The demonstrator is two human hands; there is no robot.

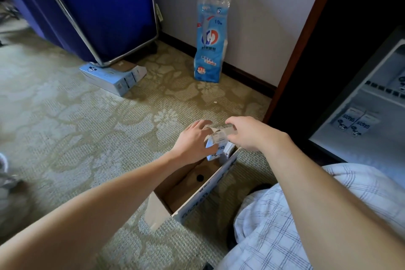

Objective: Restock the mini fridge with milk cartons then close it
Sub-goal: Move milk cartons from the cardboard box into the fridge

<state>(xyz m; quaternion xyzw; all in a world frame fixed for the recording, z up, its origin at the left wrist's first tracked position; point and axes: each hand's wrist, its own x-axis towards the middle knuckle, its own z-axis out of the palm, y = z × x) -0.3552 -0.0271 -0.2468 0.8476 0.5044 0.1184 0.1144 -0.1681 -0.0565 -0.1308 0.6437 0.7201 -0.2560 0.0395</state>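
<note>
An open cardboard box [197, 201] lies on the carpet in front of me. At its far end stand a few white and blue milk cartons [215, 147]. My left hand [192, 140] grips one carton from the left, thumb on its front. My right hand [245, 132] curls over the top of a carton beside it. The mini fridge [359, 103] stands open at the right, with two milk cartons [355, 123] on its lower shelf and another partly seen higher up [401, 81].
A dark wooden cabinet frame [300, 46] borders the fridge. A blue plastic pack [210, 39] leans on the wall. A flattened blue carton box [114, 76] lies under a blue trolley [94, 6]. My checked-fabric knee [285, 226] is at the lower right.
</note>
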